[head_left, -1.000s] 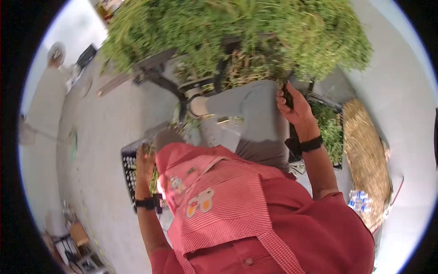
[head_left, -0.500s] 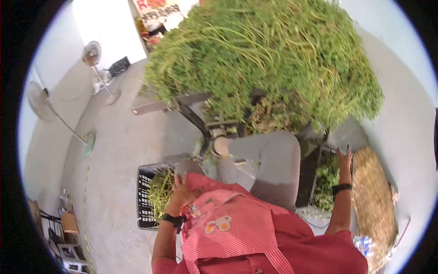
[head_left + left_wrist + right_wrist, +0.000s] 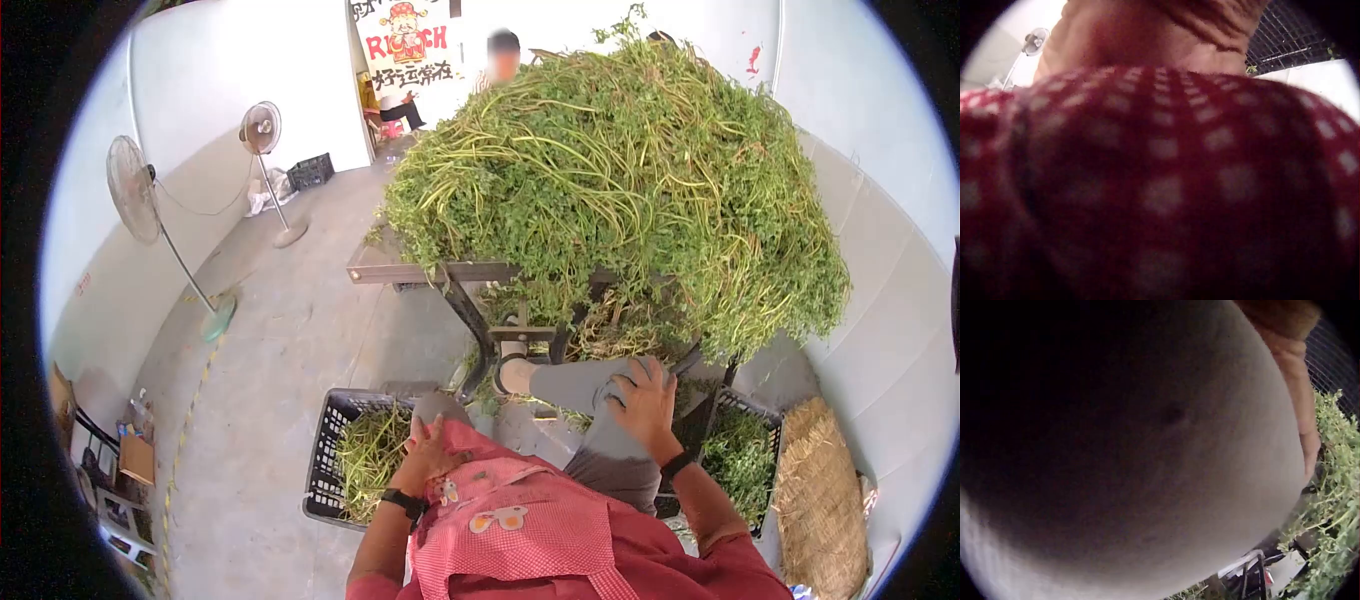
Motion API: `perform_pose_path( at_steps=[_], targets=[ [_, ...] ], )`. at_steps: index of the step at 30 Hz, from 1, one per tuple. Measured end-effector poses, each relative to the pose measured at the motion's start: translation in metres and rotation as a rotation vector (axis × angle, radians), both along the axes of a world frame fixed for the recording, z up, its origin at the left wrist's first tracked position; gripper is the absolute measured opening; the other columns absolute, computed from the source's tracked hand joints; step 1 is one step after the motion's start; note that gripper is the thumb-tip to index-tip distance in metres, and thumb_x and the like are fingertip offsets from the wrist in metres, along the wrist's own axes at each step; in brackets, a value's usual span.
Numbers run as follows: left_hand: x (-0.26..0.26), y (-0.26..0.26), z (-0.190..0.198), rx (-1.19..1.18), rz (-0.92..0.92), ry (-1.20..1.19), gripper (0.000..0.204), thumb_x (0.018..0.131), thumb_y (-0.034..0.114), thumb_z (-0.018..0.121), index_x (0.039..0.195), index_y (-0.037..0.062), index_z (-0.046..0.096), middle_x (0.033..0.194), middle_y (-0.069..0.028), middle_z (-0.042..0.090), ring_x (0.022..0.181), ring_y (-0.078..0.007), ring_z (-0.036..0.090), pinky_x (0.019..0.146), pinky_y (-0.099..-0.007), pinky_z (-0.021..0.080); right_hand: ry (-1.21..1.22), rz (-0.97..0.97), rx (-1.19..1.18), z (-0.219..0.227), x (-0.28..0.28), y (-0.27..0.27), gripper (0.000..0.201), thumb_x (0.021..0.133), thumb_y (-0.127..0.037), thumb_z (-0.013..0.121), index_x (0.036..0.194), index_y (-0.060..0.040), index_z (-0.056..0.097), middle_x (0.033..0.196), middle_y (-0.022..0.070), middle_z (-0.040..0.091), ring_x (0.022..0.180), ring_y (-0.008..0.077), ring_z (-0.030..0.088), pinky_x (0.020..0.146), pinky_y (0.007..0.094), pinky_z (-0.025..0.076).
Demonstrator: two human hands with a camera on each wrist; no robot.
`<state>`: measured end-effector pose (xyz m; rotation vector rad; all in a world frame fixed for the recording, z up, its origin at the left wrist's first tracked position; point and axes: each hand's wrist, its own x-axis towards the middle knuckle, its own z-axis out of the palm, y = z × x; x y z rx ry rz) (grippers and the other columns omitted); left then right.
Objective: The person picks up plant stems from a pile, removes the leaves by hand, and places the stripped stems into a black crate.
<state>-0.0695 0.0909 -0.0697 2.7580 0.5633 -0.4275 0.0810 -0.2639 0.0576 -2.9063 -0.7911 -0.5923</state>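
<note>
Resting flat: right hand (image 3: 646,402) fingers spread on knee (image 3: 590,385), left hand (image 3: 425,458) relaxed on apron (image 3: 500,520)

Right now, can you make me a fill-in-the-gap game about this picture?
The right hand rests on a knee in ___ trousers.
The left hand touches the red checked ___.
The black plastic crate beside that hand holds green ___.
The huge heap of green stems lies on a ___.
Missing: grey; apron; stems; table.

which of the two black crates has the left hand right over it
The black crate on the person's left, holding loose pale green stems. The left hand sits at its inner edge; the other crate, darker leafy greens, lies beyond the right knee.
</note>
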Motion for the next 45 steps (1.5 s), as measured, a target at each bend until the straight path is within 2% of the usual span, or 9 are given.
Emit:
perform_pose_path(
  at_steps=[5,9,11,14,26,37,39,41,45],
  targets=[
    [-0.004,-0.017,0.037,-0.134,0.117,-0.066,0.111,0.060,0.069,0.064,0.144,0.0160,0.014,0.143,-0.0337,-0.001,0.126,-0.0572,0.018,0.103,-0.0509,0.027,0.031,-0.018,0.036,-0.001,0.001,0.003,0.034,0.076,-0.036,0.060,0.105,-0.0174,0.063,0.129,0.0062,0.043,0.127,0.0314,0.029,0.094,0.0649,0.028],
    [0.002,0.005,-0.022,0.048,-0.044,-0.089,0.111,0.060,0.070,0.064,0.144,0.0160,0.015,0.144,-0.0315,-0.002,0.126,-0.0580,0.017,0.103,-0.0526,0.027,0.018,-0.030,0.055,-0.007,0.003,0.001,0.033,0.075,-0.034,0.062,0.104,-0.0183,0.064,0.130,0.0051,0.044,0.127,0.0309,0.029,0.096,0.0644,0.026],
    [-0.012,-0.015,0.031,-0.152,0.097,-0.127,0.111,0.060,0.071,0.063,0.144,0.0164,0.014,0.144,-0.0305,-0.002,0.125,-0.0583,0.017,0.102,-0.0541,0.027,0.026,-0.024,0.047,-0.005,0.001,0.000,0.034,0.075,-0.035,0.062,0.106,-0.0187,0.063,0.130,0.0047,0.044,0.127,0.0307,0.028,0.097,0.0642,0.025],
    [-0.009,-0.018,0.041,-0.136,0.112,-0.080,0.111,0.060,0.072,0.061,0.144,0.0171,0.013,0.144,-0.0312,-0.003,0.126,-0.0576,0.015,0.103,-0.0550,0.025,0.026,-0.029,0.055,-0.008,0.002,0.001,0.035,0.076,-0.035,0.062,0.107,-0.0191,0.063,0.130,0.0041,0.044,0.128,0.0305,0.028,0.097,0.0638,0.025],
    [-0.002,0.013,-0.037,-0.016,-0.073,-0.143,0.091,0.076,0.060,0.054,0.143,0.0137,0.015,0.139,-0.0395,0.001,0.127,-0.0578,0.015,0.102,-0.0555,0.023,0.037,-0.035,0.081,-0.014,0.004,0.000,0.033,0.077,-0.035,0.061,0.106,-0.0193,0.064,0.130,0.0042,0.045,0.129,0.0298,0.026,0.099,0.0621,0.022],
    [-0.009,-0.005,0.008,-0.103,0.018,-0.180,0.082,0.079,0.046,0.055,0.142,0.0077,0.019,0.139,-0.0403,0.002,0.125,-0.0573,0.019,0.101,-0.0568,0.020,0.050,-0.004,0.078,0.007,0.004,0.000,0.034,0.076,-0.038,0.060,0.104,-0.0178,0.065,0.125,0.0051,0.048,0.128,0.0294,0.027,0.099,0.0612,0.023],
    [-0.010,-0.004,0.015,-0.151,-0.031,-0.207,0.080,0.080,0.047,0.054,0.141,0.0073,0.020,0.139,-0.0399,0.002,0.124,-0.0578,0.020,0.101,-0.0569,0.021,0.251,0.118,-0.147,0.020,0.026,-0.003,0.038,0.075,-0.039,0.061,0.105,-0.0167,0.064,0.122,0.0064,0.051,0.121,0.0301,0.037,0.094,0.0592,0.030],
    [-0.008,0.009,-0.018,-0.084,-0.076,-0.240,0.080,0.081,0.047,0.054,0.141,0.0080,0.020,0.139,-0.0394,0.002,0.123,-0.0584,0.021,0.100,-0.0569,0.022,0.468,0.171,0.113,0.026,0.082,0.004,0.041,0.075,-0.039,0.062,0.107,-0.0129,0.063,0.117,0.0106,0.056,0.111,0.0317,0.048,0.089,0.0546,0.038],
    [-0.014,0.003,-0.007,-0.101,-0.034,-0.282,0.079,0.081,0.048,0.055,0.141,0.0103,0.021,0.140,-0.0382,0.003,0.122,-0.0588,0.023,0.100,-0.0564,0.022,-0.074,0.322,0.468,0.114,0.127,0.037,0.043,0.076,-0.031,0.064,0.108,-0.0020,0.058,0.105,0.0218,0.059,0.097,0.0375,0.056,0.082,0.0450,0.045]
  ],
)
